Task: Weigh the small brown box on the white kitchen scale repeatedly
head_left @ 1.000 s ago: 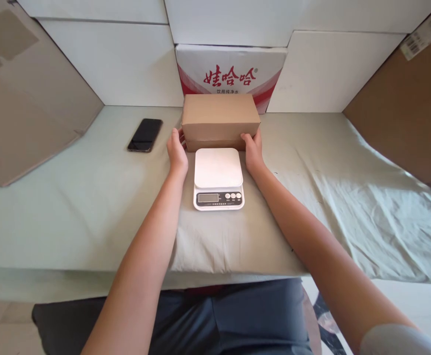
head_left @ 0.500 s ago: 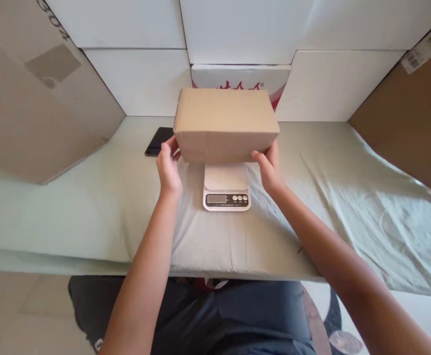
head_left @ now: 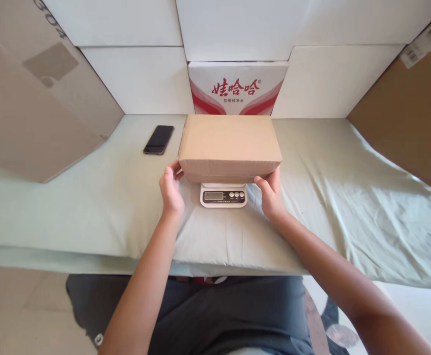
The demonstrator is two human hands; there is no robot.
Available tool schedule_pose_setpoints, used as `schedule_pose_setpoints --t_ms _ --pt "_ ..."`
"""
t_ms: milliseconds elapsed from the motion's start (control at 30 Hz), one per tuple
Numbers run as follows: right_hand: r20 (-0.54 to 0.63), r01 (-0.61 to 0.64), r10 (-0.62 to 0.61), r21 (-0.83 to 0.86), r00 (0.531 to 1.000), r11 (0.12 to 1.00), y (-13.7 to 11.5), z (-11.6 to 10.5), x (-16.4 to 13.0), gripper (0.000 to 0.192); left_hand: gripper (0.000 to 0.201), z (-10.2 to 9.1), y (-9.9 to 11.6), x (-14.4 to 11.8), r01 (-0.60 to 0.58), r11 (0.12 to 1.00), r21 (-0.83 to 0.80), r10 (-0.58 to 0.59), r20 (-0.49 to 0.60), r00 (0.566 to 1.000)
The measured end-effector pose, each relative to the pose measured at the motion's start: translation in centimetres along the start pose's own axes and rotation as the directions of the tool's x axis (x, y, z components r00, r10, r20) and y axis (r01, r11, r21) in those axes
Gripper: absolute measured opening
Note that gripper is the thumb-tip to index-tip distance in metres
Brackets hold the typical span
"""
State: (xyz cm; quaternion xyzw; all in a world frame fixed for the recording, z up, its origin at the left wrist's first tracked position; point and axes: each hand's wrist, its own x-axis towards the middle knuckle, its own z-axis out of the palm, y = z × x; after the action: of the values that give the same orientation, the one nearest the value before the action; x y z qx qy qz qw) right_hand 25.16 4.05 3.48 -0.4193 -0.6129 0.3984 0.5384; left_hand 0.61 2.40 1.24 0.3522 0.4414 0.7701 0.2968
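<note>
A plain brown cardboard box [head_left: 232,140] is held between my two hands, right over a white digital kitchen scale [head_left: 223,202]. Its underside hides most of the weighing plate, and I cannot tell whether it rests fully on it. My left hand [head_left: 171,190] grips the box's lower left corner, with the fingertips partly behind and under it. At the lower right corner, my right hand [head_left: 270,195] has its thumb on the front face and fingers round the side. The scale's display and row of buttons show in front of the box; no digits are readable on the display.
A black smartphone [head_left: 159,140] lies left of the box on the pale green cloth [head_left: 89,212]. Behind stands a red and white carton [head_left: 237,74] among white boxes [head_left: 137,79]. Large cardboard boxes flank the surface at left [head_left: 45,108] and right [head_left: 411,113].
Both hands have lowered the cardboard box toward the scale, covering its plate. The red print on the carton behind and the whole smartphone now show.
</note>
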Motion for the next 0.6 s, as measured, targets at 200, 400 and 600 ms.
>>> schedule_pose_setpoints --t_ms 200,400,600 --pt "-0.002 0.007 -0.007 -0.001 1.0 1.0 -0.4 -0.1 -0.1 0.071 0.068 -0.3 -0.8 0.6 0.043 0.999 -0.002 -0.043 -0.026 0.999" --pt "0.025 0.012 -0.012 -0.005 1.0 1.0 0.0 -0.3 -0.1 0.079 0.068 -0.4 -1.0 0.8 0.03 0.999 0.032 -0.03 -0.012 0.999" --pt "-0.034 0.05 -0.053 -0.084 0.998 0.995 1.7 -1.8 0.1 0.091 0.062 -0.6 -0.8 0.9 0.005 1.0 0.0 -0.005 -0.016 1.0"
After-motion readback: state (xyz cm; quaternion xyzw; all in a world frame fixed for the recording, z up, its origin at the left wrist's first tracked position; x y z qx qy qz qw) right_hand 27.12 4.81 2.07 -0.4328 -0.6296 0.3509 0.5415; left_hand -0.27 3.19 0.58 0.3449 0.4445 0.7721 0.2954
